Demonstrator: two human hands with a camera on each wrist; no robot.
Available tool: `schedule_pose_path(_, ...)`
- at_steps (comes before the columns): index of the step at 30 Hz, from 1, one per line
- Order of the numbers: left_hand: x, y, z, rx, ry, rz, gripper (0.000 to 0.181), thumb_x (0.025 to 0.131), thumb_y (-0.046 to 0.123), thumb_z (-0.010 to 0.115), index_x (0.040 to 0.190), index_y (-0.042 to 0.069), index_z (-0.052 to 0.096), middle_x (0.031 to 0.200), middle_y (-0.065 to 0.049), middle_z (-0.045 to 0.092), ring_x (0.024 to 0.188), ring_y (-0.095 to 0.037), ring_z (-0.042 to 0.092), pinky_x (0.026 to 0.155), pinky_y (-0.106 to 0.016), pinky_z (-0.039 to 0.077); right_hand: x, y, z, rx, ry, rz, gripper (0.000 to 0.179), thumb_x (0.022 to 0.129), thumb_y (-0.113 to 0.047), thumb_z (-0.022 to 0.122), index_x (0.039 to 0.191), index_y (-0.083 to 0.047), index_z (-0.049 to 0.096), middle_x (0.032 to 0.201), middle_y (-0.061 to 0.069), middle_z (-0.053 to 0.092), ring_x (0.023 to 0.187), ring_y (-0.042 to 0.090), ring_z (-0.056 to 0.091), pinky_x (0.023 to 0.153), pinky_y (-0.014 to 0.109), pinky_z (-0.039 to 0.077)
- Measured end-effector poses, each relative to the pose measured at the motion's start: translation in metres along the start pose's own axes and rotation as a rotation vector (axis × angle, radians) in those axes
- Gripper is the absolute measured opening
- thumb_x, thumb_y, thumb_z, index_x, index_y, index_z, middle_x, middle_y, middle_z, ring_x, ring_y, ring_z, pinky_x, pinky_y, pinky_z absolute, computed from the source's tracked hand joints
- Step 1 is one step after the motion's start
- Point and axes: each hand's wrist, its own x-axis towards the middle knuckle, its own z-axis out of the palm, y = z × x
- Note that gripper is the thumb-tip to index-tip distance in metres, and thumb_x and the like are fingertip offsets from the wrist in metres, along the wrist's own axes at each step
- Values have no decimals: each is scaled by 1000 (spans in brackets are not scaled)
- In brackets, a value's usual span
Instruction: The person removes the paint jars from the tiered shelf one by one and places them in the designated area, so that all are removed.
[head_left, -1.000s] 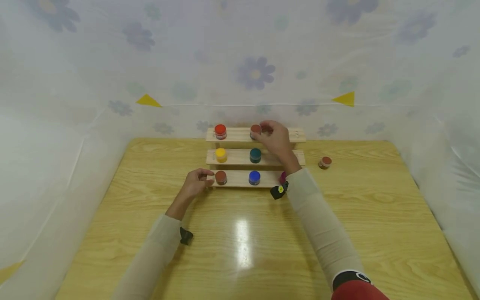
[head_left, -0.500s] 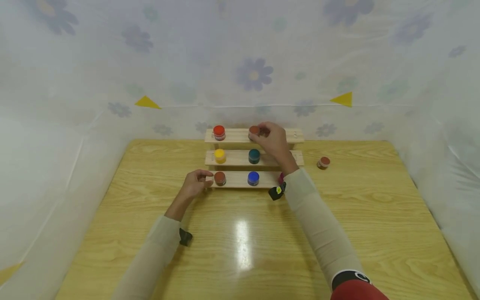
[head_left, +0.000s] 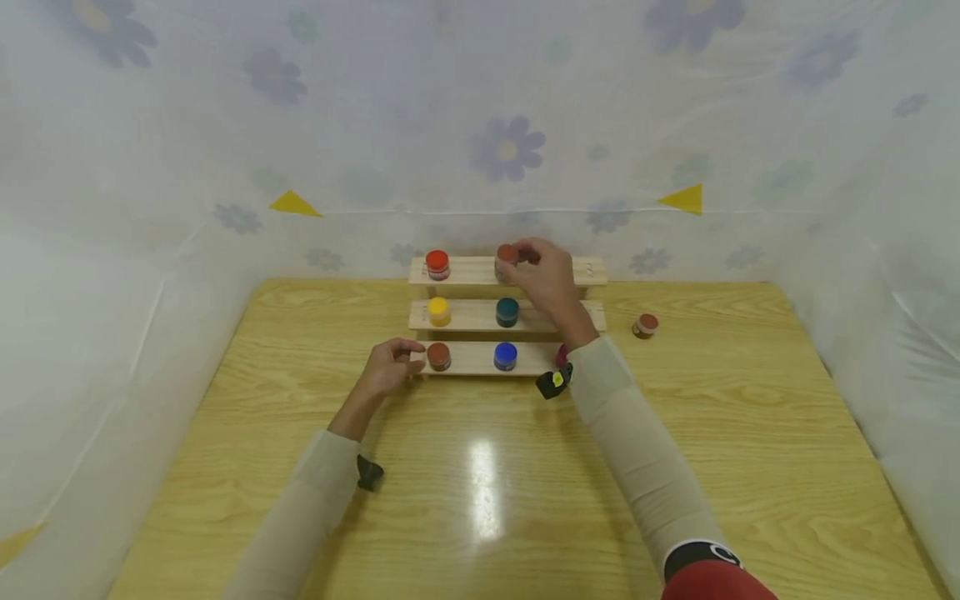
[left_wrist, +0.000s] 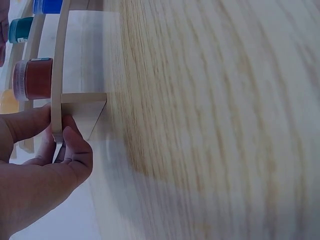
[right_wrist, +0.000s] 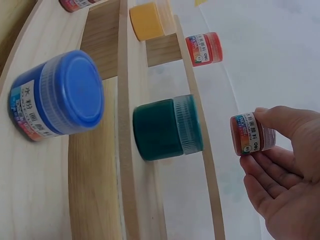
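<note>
My right hand (head_left: 551, 279) pinches a brown-lidded paint jar (right_wrist: 252, 134) between thumb and fingers. In the right wrist view a gap shows between this jar and the top shelf. My left hand (left_wrist: 50, 165) grips the left end of the lowest board of a three-step wooden rack (head_left: 468, 358), thumb above and fingers curled below. Beside it stands another brown paint jar (left_wrist: 37, 80). On the rack are also a red jar (head_left: 438, 264), a yellow jar (head_left: 438, 312), a dark green jar (right_wrist: 167, 127), a blue jar (right_wrist: 57, 95) and a magenta jar (head_left: 562, 357), partly hidden by my right sleeve.
A further brown jar (head_left: 645, 326) stands on the wood-grain table (head_left: 420, 517), right of the rack. Behind the table hangs a flowered white sheet (head_left: 360, 125) with yellow triangles (head_left: 682, 200) on it. A black wrist camera (head_left: 555, 382) sits close to the lowest board.
My right hand has raised the pinched brown jar slightly over the top shelf. My left hand keeps its grip on the rack, and the other jars stay put.
</note>
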Motion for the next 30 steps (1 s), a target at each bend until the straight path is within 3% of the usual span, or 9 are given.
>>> schedule_pose_path(12,3,0,-3,8,5,7,31,89,6,62,119,0,59,75,0,42,64,-12,39,58,-23,40,0,-9,-14,-21,53,-71,39,81,-23,75,111,0,65,105,17,66,98,32,63,94,41,48)
schedule_pose_path(30,7,0,-4,42,30,0,29,89,7,63,116,1,60,79,-1,42,68,-13,39,57,-22,37,-2,11,-56,-90,145,-38,40,83,-25,72,114,-1,64,109,18,65,101,33,61,95,42,47)
